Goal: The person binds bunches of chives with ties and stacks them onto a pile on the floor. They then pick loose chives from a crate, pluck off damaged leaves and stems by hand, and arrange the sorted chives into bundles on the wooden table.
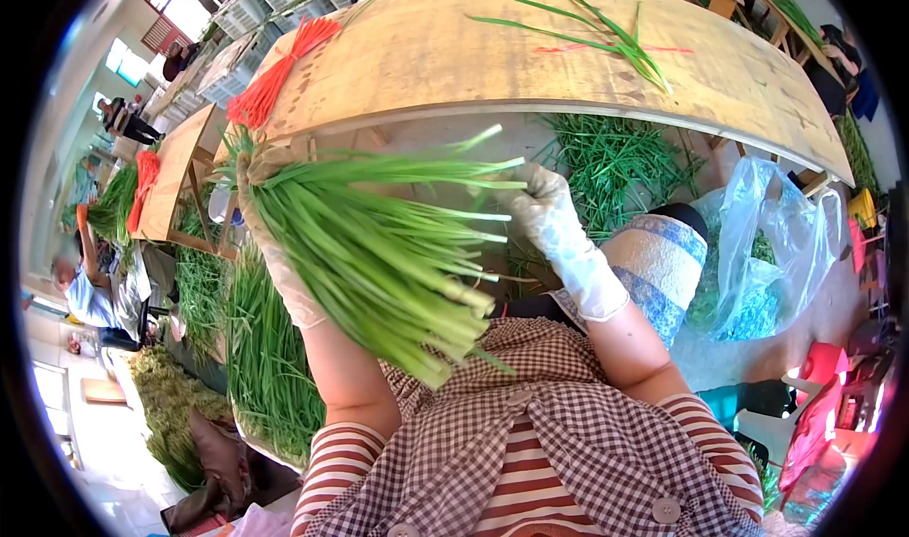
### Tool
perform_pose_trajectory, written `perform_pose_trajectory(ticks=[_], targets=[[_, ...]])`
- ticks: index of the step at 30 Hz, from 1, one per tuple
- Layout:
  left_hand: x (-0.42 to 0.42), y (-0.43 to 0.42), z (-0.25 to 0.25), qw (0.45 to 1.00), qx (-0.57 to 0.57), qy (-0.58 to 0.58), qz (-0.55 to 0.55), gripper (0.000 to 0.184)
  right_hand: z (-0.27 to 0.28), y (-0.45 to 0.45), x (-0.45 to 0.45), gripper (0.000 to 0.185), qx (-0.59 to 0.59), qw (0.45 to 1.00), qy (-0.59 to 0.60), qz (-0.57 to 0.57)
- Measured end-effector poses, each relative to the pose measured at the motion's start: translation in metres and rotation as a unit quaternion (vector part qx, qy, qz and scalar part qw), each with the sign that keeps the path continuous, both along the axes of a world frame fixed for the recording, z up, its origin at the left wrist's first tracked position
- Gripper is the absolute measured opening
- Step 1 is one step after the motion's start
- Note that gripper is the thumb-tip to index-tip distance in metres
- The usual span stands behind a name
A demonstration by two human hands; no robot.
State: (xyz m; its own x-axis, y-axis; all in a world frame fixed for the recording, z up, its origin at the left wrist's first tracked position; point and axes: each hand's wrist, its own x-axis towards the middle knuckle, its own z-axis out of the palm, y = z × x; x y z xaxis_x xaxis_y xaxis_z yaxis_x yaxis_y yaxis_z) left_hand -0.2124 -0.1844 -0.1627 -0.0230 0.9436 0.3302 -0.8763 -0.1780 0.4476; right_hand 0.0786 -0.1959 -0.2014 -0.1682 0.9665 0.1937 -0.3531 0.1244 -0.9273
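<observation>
A large bunch of long green garlic chives [369, 224] fans out in front of my chest, its pale cut ends pointing right and toward me. My left hand [260, 182], in a pale glove, is wrapped round its leafy end at the left. My right hand [549, 210], gloved in white, has its fingers curled closed just beyond the cut ends. A couple of stalk ends reach its fingertips; what lies inside the fingers is hidden. On the wooden table [407, 59] ahead, a few loose chives [606, 35] lie across a red tie [559, 49].
A bundle of red ties [275, 78] rests on the table's left end. Chives lie piled on the floor [615, 172] and stacked at my left [270, 357]. A clear plastic bag [767, 253] stands at right. Another person [90, 286] works at far left.
</observation>
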Motion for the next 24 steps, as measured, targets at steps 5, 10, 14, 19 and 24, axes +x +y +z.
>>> perform_pose_trajectory(ticks=[5, 10, 14, 19, 24], targets=[[0.006, 0.028, 0.046, 0.985, 0.027, -0.147, -0.091, 0.024, 0.013, -0.013, 0.030, 0.015, 0.068, 0.983, 0.015, 0.168], [0.006, 0.020, 0.051, 0.986, 0.052, -0.150, -0.053, 0.029, -0.008, -0.013, 0.083, 0.023, 0.050, 0.974, 0.111, 0.191], [-0.003, 0.014, 0.046, 0.985, -0.008, -0.165, 0.041, 0.022, 0.001, -0.005, 0.117, 0.026, 0.108, 0.981, -0.116, -0.113], [0.000, 0.011, 0.041, 0.984, -0.050, -0.130, 0.111, 0.021, 0.008, -0.017, 0.079, 0.035, 0.001, 0.929, -0.365, -0.055], [0.000, 0.004, 0.027, 0.985, 0.027, -0.167, 0.030, 0.022, 0.011, -0.037, 0.020, 0.031, -0.079, 0.956, -0.251, 0.131]])
